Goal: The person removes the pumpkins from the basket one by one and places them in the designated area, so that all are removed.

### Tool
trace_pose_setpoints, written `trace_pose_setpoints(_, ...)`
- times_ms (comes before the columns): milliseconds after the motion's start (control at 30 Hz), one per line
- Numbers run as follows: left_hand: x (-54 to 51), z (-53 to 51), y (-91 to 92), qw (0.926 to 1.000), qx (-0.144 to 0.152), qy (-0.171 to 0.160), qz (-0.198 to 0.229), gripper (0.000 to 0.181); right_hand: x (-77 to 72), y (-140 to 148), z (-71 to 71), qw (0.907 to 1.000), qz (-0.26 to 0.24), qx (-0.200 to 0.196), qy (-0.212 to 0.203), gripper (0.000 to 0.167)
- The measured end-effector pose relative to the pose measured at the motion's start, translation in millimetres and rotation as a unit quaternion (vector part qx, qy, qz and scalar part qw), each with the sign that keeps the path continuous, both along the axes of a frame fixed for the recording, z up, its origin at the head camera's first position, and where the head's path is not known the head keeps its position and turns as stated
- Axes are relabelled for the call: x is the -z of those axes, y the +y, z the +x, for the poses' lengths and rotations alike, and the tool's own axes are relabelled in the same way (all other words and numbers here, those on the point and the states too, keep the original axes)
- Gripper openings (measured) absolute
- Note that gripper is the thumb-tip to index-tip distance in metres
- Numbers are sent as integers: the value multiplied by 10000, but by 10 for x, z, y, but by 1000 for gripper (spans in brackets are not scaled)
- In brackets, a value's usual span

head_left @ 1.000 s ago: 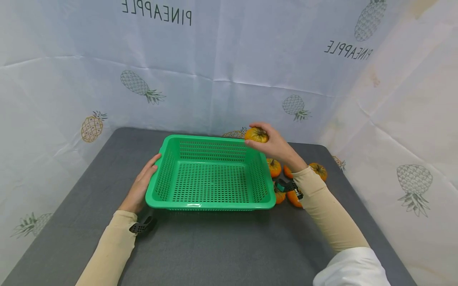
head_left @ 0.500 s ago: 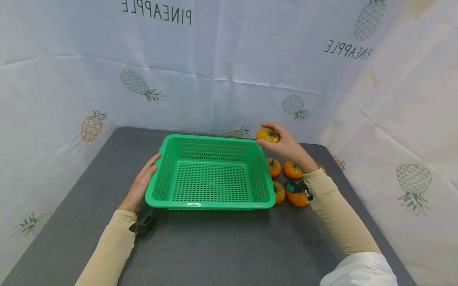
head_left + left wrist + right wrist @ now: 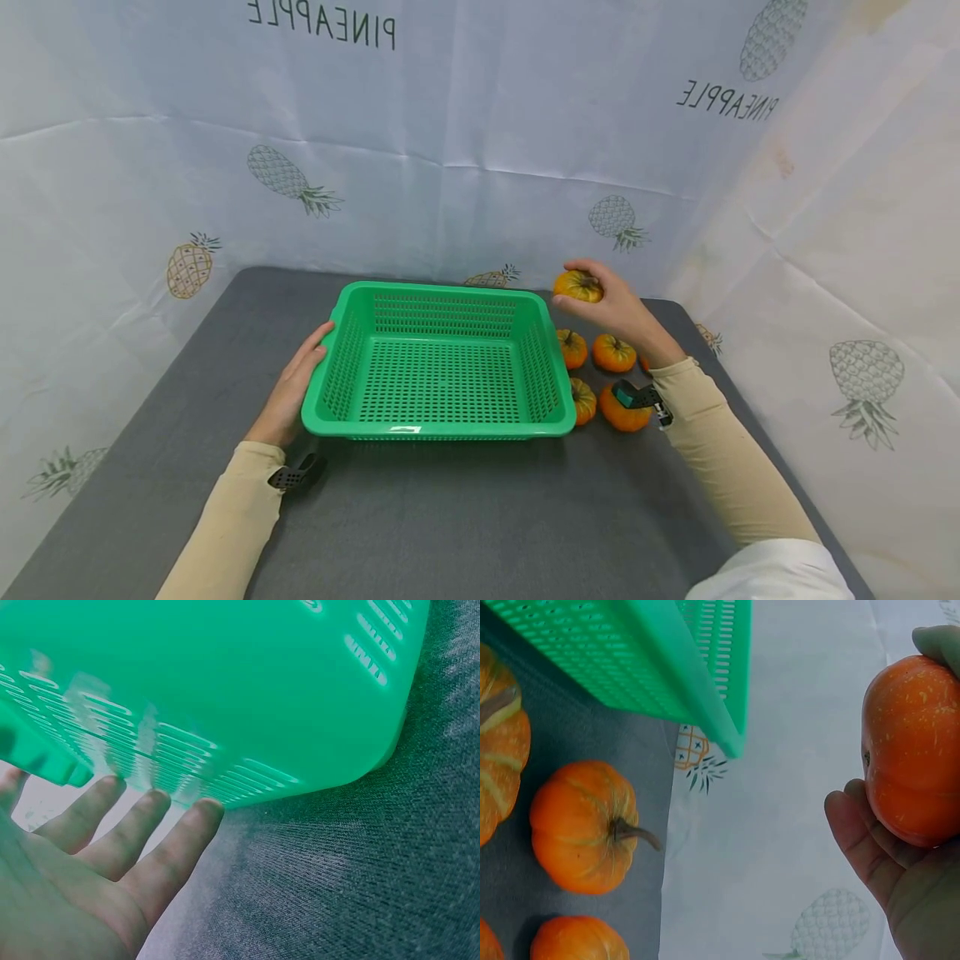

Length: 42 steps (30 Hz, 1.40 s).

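Observation:
My right hand (image 3: 607, 304) grips a small orange pumpkin (image 3: 578, 286), held up beyond the right back corner of a green plastic basket (image 3: 438, 429). In the right wrist view, the held pumpkin (image 3: 915, 750) sits between thumb and fingers, its smooth underside showing. My left hand (image 3: 292, 387) lies along the basket's left side. The left wrist view shows its fingers (image 3: 169, 859) fairly straight, tips against the slotted outer wall (image 3: 247, 712). Only mesh floor shows inside the basket.
Several small pumpkins (image 3: 614, 353) stand on the grey table (image 3: 450, 517) right of the basket, some partly hidden by its rim or my right forearm. A pineapple-print cloth (image 3: 480, 108) hangs behind the table and along its right side.
My right hand has moved right with the pumpkin, away from the basket's right back corner, uncovering more of the pumpkins below. The left hand and basket stay nearly in place.

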<state>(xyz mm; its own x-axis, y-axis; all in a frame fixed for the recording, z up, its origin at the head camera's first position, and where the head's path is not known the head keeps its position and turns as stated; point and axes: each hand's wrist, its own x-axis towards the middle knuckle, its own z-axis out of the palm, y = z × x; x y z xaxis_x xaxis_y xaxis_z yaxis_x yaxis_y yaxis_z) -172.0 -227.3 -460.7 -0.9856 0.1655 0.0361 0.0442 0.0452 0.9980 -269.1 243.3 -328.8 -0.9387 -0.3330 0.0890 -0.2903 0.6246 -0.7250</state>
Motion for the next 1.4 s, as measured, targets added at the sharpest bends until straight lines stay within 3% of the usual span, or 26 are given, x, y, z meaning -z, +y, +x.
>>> trace_pose_setpoints(333,-16,-9,4,10000,-22,-27,-48,58,-62,158,104,9997,86,133,160,64)
trace_pose_setpoints(867,19,-36,-18,9999,-23,-13,-124,58,6,401,216,9982,316,514,47,65)
trace_pose_setpoints(1167,15,-36,-14,10000,31,-64,-47,59,88,545,289,9977,252,584,225,61)
trace_pose_setpoints(1400,0,-33,-9,10000,33,-4,-35,59,84,656,364,9956,389,824,200,69)
